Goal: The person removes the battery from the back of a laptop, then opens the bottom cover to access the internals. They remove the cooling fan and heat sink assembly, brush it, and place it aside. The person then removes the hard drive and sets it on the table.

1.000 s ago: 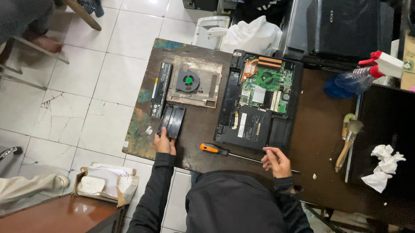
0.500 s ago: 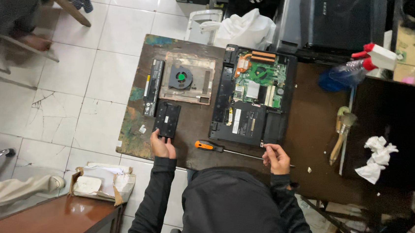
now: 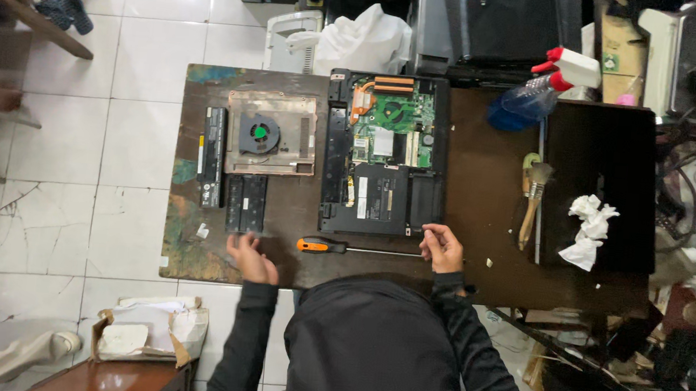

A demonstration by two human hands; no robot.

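Resting: both hands sit on the brown bench point(image 3: 478, 222), near its front edge.
Left hand point(image 3: 250, 256): open, holding nothing, just below a small black panel point(image 3: 245, 203).
Right hand point(image 3: 441, 247): fingers curled loosely, holding nothing, at the tip of the screwdriver.
Screwdriver point(image 3: 344, 247): orange handle, lying flat between the two hands.
Laptop point(image 3: 384, 153): opened up, green board showing, just above the right hand.
Fan plate point(image 3: 271, 133): beside the laptop, on the left.
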